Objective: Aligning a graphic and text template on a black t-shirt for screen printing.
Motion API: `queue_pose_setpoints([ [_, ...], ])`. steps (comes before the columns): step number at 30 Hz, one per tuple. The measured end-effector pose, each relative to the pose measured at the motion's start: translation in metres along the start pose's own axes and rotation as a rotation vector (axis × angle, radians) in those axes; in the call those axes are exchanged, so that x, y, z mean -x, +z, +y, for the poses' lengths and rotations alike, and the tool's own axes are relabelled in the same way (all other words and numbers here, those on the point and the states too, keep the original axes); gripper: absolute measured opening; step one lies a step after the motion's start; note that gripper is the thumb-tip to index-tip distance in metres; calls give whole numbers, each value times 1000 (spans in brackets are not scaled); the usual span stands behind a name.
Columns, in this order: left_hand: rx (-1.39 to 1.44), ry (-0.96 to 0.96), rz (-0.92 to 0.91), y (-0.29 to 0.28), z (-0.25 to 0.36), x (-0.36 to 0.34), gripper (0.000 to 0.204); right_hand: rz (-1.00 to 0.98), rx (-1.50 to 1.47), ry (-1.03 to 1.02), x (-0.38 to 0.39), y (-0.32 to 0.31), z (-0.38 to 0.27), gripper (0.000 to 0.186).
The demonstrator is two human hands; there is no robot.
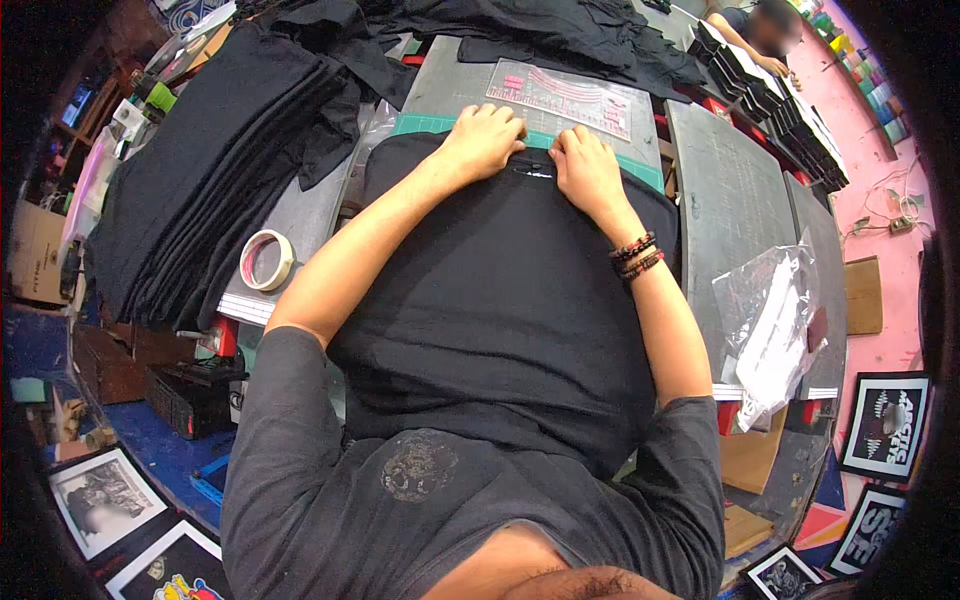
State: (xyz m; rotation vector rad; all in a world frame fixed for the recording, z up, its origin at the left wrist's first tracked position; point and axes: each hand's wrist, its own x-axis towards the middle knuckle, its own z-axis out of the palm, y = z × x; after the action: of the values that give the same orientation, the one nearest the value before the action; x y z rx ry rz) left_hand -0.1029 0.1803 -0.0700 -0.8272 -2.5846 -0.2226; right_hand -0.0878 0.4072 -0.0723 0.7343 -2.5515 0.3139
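A black T-shirt (pixel 500 270) lies spread in front of me, its neckline at the far end and its near part reaching my body. My left hand (pixel 487 142) has its fingers curled together on the left side of the neckline. Just across from it, my right hand (pixel 586 168) pinches the right side of the neckline. Between the two hands a small white print or label (pixel 537 175) shows inside the collar. Beyond the shirt, a green mat (pixel 630 172) sticks out, with a clear template with pink markings (pixel 575 98) resting across it.
Folded black garments (pixel 215 165) are stacked at the left, and more black cloth (pixel 540 40) lies at the far end. A tape roll (pixel 266 260) sits left of the shirt. On the right are a clear plastic bag (pixel 770 320) and black racks (pixel 770 105); another person (pixel 760 30) is beyond.
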Motion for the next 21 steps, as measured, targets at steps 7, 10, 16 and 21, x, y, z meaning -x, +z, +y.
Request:
queue_pose_setpoints([
  [7, 7, 9, -116, 0, 1, -8, 17, 5, -11, 11, 1, -2, 0, 14],
  [10, -51, -1, -67, 5, 1, -9, 17, 41, -3, 27, 1, -2, -3, 14],
  [16, -133, 29, 158, 0, 14, 0, 19, 136, 75, 51, 21, -3, -10, 39],
  [21, 86, 22, 67, -20, 61, 44, 35, -104, 82, 156, 52, -18, -45, 64],
])
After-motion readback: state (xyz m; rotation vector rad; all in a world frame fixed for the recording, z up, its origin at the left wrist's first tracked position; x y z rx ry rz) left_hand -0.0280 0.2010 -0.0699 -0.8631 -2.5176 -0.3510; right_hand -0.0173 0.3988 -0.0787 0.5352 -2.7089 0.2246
